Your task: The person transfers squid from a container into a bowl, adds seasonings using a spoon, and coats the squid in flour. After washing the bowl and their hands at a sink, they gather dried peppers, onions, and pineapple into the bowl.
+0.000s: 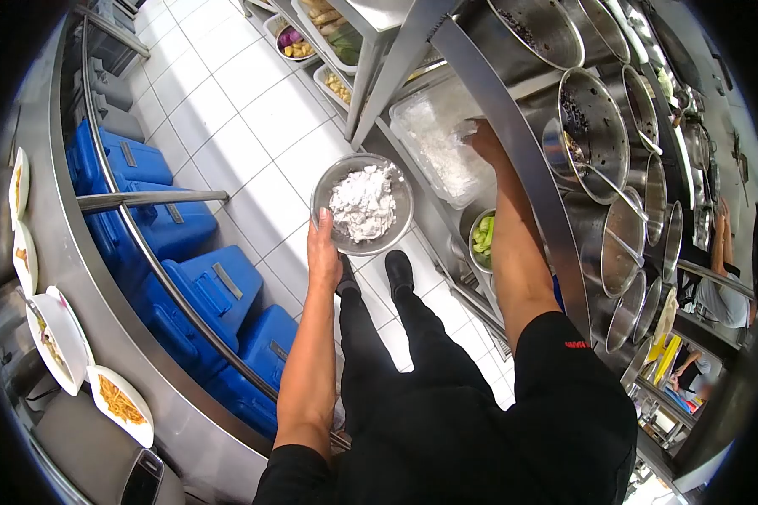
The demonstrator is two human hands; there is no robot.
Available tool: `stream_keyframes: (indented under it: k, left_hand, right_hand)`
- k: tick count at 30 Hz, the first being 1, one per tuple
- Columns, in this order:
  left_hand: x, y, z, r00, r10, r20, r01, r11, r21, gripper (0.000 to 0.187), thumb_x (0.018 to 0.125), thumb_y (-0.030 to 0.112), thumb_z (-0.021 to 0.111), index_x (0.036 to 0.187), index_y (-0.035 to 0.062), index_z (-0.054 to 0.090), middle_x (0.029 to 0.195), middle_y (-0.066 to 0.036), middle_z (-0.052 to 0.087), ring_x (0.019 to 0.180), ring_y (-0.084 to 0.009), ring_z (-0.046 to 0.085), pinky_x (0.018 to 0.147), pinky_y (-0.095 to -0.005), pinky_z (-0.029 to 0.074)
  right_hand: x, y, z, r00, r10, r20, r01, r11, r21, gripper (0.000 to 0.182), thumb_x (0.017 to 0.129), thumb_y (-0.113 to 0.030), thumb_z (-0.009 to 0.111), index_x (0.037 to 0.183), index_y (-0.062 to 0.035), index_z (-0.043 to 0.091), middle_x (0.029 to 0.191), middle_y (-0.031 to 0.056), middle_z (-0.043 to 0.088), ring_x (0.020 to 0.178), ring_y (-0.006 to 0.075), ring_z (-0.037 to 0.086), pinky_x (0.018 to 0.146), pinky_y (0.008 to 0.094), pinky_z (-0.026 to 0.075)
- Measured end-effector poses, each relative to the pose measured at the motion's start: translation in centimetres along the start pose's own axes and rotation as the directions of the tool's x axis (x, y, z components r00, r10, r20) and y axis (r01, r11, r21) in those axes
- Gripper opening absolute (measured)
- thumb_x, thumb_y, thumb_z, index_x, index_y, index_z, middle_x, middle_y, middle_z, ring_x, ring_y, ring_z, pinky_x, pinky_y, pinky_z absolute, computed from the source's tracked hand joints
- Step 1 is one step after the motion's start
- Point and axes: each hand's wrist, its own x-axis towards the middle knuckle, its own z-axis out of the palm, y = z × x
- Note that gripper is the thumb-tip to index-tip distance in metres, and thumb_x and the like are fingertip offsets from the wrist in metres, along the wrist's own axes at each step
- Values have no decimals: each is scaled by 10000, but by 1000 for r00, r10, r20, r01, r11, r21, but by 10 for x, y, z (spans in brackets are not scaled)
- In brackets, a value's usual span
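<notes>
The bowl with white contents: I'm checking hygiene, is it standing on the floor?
No, the left hand holds the bowl by its rim above the floor.

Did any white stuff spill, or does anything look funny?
Nothing looks spilled. The white stuff is inside the bowl in the left hand, and I see none on the floor. The counter looks bent, but the wide view probably does that.

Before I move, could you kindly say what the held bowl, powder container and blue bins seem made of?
Held bowl: likely stainless steel, fairly shiny, from its grey metallic sheen.
Powder container: probably smooth, clear plastic, as its walls look translucent.
Blue bins: seemingly plastic, low sheen, given uniform colour and soft highlights.
</notes>
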Motion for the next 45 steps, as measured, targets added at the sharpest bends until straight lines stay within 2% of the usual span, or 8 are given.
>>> stream_keyframes:
  k: [15,19,24,27,30,34,40,45]
  left_hand:
    - [14,-12,15,998,0,57,-3,999,52,692,967,488,547,1430,-4,403,1368,-152,511,1249,-238,483,1072,-362,356]
    - [12,-6,13,999,-7,43,4,998,57,669,973,461,547,1438,8,383,1375,-141,508,1225,-243,521,1040,-370,414]
    - [17,-13,-10,999,44,22,-45,995,84,591,999,394,527,1424,6,391,1358,-135,523,1202,-240,549,1023,-370,447]
    - [13,-12,-18,999,33,11,-33,997,75,560,1012,364,508,1421,-1,394,1357,-136,523,1214,-237,539,1040,-378,429]
    - [5,-7,-14,999,25,-33,-23,997,72,559,1013,363,507,1423,-1,393,1365,-134,516,1233,-234,522,1055,-382,411]
    - [0,-4,-12,1000,13,-7,-13,999,47,677,978,450,543,1451,-2,368,1416,-158,467,1288,-254,449,1097,-377,326]
    - [-3,-5,-10,1000,5,4,-5,999,34,701,972,467,547,1458,-2,357,1416,-163,467,1283,-256,462,1087,-367,339]
    - [-4,-10,-8,1000,4,12,-4,999,33,622,995,405,528,1445,7,367,1394,-145,488,1258,-245,494,1077,-377,377]
  right_hand:
    - [-56,-96,-59,977,-177,119,58,760,647,412,816,-105,640,1212,8,634,991,148,716,929,155,647,830,305,508]
    - [12,-7,24,974,155,163,-171,981,89,560,859,-209,642,1377,-48,506,1107,169,673,924,232,644,756,369,533]
    - [8,-60,48,876,403,264,-465,567,679,649,867,-235,618,1459,-87,397,1294,206,566,939,336,629,795,439,531]
    - [-10,-110,6,947,156,279,-316,592,741,571,770,-124,626,1327,-32,546,1274,244,589,1126,346,606,983,382,470]
    - [6,-74,16,903,-58,427,-24,983,184,580,780,-108,602,1354,-67,527,1280,204,601,1146,356,592,992,378,467]
    - [15,-6,55,976,140,-166,-114,981,158,509,718,-97,637,1217,2,617,1167,291,628,1116,393,603,956,410,478]
    - [-2,-27,32,906,248,342,-310,941,136,568,678,-142,691,1197,67,595,1170,293,627,1122,387,605,944,416,488]
    - [6,-62,38,945,234,229,-271,951,147,432,777,-127,567,1174,33,629,1220,275,605,1159,403,582,1004,426,461]
